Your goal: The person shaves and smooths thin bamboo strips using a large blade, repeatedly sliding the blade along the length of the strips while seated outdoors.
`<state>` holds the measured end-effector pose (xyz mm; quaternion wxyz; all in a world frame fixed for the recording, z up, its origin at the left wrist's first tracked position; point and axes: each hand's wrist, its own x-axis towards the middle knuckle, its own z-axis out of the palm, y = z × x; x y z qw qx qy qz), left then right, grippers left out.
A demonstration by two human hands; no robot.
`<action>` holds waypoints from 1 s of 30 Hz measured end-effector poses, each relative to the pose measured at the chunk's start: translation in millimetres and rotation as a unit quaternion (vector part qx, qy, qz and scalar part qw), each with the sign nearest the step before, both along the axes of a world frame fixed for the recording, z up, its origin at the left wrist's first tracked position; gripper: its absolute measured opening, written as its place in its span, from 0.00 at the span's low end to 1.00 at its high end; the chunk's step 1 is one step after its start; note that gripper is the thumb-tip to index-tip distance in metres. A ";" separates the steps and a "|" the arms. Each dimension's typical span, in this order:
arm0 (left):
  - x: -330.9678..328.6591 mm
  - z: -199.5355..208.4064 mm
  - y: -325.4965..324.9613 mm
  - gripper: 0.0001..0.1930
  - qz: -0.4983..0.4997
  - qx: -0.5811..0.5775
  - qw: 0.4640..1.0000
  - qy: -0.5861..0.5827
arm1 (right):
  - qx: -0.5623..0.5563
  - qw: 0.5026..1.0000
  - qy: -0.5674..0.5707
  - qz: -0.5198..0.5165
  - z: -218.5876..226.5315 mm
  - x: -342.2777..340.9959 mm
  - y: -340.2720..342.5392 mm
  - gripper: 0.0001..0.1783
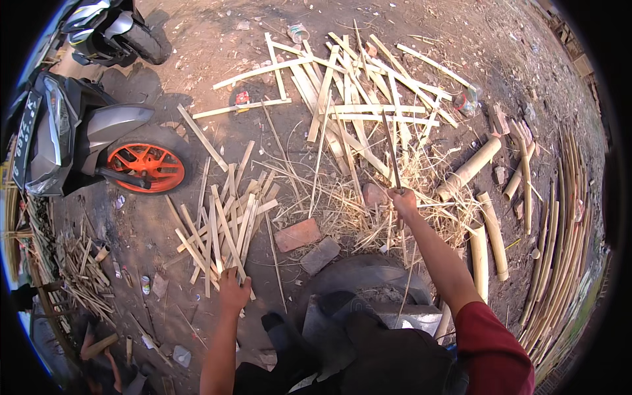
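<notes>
My right hand (404, 203) is wrapped around the handle of a long, narrow-bladed knife (391, 150). Its blade points away from me over shavings and split bamboo. My left hand (235, 290) reaches down at the near end of a pile of short split bamboo strips (217, 227), thumb apart from the fingers. Whether it touches a strip is hard to tell. Curly bamboo shavings (431, 220) lie below and around my right hand. Beyond them spreads a heap of longer pale bamboo strips (368, 108), crossing each other.
A tire (359, 270) lies in front of my legs, with a red brick (297, 235) and a grey brick (320, 255) beside it. Bamboo tubes (469, 169) and long poles (559, 243) lie right. Two motorcycles (99, 131) stand left. Another person's arm (113, 370) shows lower left.
</notes>
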<state>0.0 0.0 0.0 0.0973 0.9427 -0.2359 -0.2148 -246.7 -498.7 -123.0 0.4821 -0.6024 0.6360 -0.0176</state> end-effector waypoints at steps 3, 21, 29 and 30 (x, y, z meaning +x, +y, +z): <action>-45.2 -7.0 27.0 0.22 0.029 -0.025 0.999 0.019 | 0.005 0.999 -0.022 0.047 -58.5 23.9 -9.4 0.19; -119.7 -4.4 -41.9 0.17 0.165 -0.160 0.962 0.147 | -0.217 0.950 0.118 0.191 -104.6 70.1 -41.0 0.14; -83.9 -10.0 -73.8 0.16 0.158 -0.207 0.955 0.142 | -0.268 0.933 0.000 0.242 -28.3 49.7 -64.7 0.15; -74.7 -12.6 -79.9 0.16 0.180 -0.225 0.945 0.156 | -0.262 0.932 -0.021 0.249 -7.7 48.9 -70.9 0.16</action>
